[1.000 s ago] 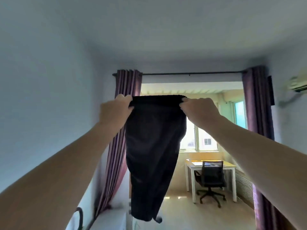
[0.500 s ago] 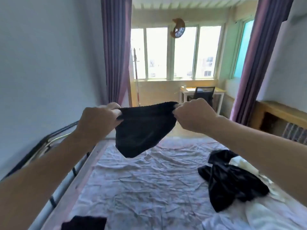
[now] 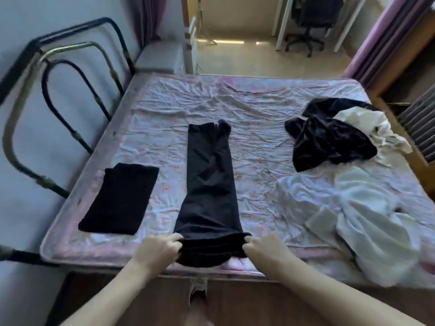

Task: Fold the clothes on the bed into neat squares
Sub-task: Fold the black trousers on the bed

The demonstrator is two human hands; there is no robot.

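Note:
Black trousers lie stretched lengthwise down the middle of the bed, legs together and pointing away from me. My left hand grips the left end of the waistband at the bed's near edge. My right hand grips the right end. A folded black garment rests flat to the left. A crumpled black garment sits at the far right. White clothes are heaped on the right side.
A metal bed rail runs along the left against the wall. Beyond the bed's far end are open floor, an office chair and a white desk. Purple curtains hang at right. A wooden ledge borders the bed's right side.
The trousers were held up in the air by the waistband; both hands have come down and laid them flat along the bed. My view has tipped from the ceiling down onto the bed.

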